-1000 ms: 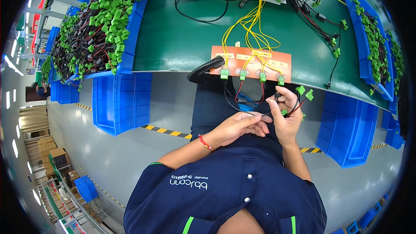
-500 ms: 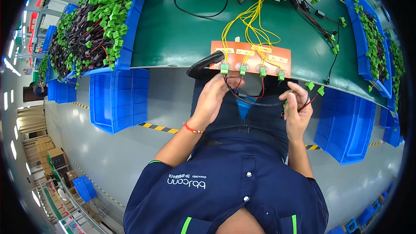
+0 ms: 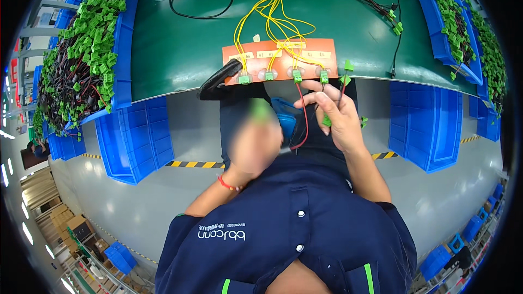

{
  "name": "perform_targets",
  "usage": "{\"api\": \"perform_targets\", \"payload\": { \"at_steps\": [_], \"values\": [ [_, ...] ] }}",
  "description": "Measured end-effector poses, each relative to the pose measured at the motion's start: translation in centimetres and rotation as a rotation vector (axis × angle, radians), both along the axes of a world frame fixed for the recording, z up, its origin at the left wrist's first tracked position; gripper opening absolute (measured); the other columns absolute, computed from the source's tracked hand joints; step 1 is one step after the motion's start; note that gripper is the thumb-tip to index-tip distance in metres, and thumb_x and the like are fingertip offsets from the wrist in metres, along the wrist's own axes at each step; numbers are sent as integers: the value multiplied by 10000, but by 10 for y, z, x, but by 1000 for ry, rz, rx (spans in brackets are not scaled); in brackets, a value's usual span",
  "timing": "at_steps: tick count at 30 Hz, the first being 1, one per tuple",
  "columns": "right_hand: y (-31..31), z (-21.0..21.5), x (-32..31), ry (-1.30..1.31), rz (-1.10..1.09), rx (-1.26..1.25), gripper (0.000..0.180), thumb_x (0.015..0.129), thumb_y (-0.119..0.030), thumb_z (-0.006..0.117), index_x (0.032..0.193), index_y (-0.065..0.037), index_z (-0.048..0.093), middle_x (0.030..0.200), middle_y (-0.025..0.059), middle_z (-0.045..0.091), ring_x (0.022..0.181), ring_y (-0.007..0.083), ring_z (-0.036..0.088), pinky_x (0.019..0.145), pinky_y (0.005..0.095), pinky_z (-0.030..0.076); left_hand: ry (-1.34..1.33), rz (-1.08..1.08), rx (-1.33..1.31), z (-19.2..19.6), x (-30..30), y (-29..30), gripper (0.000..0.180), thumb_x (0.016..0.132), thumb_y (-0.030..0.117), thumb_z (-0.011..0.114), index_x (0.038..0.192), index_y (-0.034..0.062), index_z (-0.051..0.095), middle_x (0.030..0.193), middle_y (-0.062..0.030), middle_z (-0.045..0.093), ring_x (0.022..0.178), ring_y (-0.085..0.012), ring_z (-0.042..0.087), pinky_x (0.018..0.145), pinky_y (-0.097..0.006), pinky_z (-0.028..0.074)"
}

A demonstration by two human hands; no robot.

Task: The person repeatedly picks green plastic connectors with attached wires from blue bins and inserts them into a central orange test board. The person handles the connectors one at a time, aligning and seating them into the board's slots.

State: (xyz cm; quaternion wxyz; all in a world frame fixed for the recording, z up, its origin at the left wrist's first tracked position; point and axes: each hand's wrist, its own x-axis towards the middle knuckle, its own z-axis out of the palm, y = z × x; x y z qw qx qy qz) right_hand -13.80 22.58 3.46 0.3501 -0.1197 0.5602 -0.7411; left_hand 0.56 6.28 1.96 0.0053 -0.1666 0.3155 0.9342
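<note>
An orange test board [image 3: 279, 47] with a row of green sockets sits on the bench's near edge. My left hand [image 3: 253, 144], smeared by blur, is below its left part, closed with a green terminal connector [image 3: 261, 110] at the fingertips. A red wire [image 3: 305, 122] hangs from the third socket [image 3: 297, 76] toward my lap. Just under the rightmost socket [image 3: 324, 76], my right hand [image 3: 342, 120] has thumb and fingers closed on a cable, partly hidden by the fingers. Loose green connectors [image 3: 327, 120] hang around that hand.
Yellow wires [image 3: 278, 13] run from the board to the back of the green bench [image 3: 180, 49]. A black strap-like piece [image 3: 220, 79] overhangs the board's left end. Blue bins [image 3: 124, 38] of green-tipped cables stand at left and right, with more blue bins [image 3: 427, 125] below bench level.
My left hand has drawn back from the left sockets, where no dark leads hang now. My right hand has moved up to the rightmost socket. The view has shifted.
</note>
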Motion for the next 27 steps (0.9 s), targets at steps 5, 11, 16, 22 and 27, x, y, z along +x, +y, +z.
{"api": "perform_targets", "payload": {
  "at_steps": [5,11,16,22,27],
  "values": [
    [-5,-5,2,-81,87,26,238,1007,-194,582,1107,3,670,709,17,623,485,15,419,453,186,331,-65,-290,-6,15,14,-1,513,1086,391,367,911,-40,585,542,76,260,469,-44,201,465,-255,176],
    [18,16,9,-112,262,81,155,987,-117,610,1035,-5,704,649,-36,548,567,24,455,500,207,329,-140,-553,-89,19,30,-9,376,1034,342,529,978,-17,624,625,55,381,525,-41,293,507,-232,243],
    [18,1,7,264,28,314,191,985,-116,611,1124,3,666,858,-9,615,783,42,532,698,217,440,34,-39,-88,4,13,-26,456,954,381,651,1178,-8,571,627,59,363,554,-67,306,540,-258,267],
    [-1,12,17,713,126,232,182,959,-79,597,1107,6,658,825,95,613,714,171,606,668,297,482,-112,-69,-353,27,-26,-16,410,999,254,606,1286,-38,577,689,98,386,569,-11,289,501,-222,217],
    [-12,7,29,993,357,342,199,948,-194,637,849,-29,586,747,105,543,611,315,602,505,409,458,-123,-104,-291,29,-27,-11,330,1008,173,571,1265,-33,600,700,99,423,557,7,286,505,-198,211]
  ]
}}
